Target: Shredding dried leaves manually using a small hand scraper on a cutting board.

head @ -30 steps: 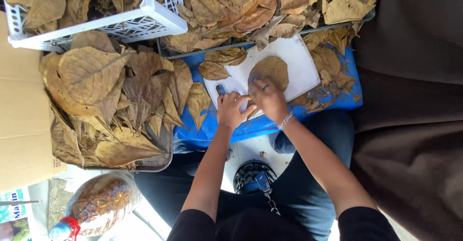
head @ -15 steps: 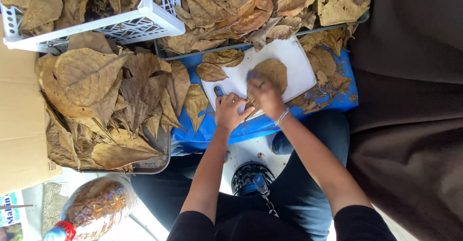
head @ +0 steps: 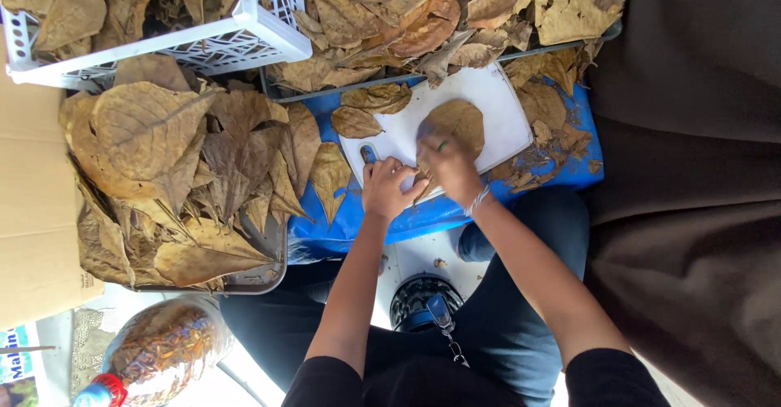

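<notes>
On the white board (head: pixel 496 102), curled fingers (head: pixel 431 142) press a dry leaf (head: pixel 457 122).

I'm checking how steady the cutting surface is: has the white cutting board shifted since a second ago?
No. The white cutting board keeps its place against the blue surface and the white crate.

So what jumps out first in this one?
Dry brown leaves everywhere: a big pile at left, more in the white crate top left and heaped along the top. In the middle, both hands work one leaf on a white board over a blue sheet; the left hand is at the board's edge, the right hand on the leaf.
</notes>
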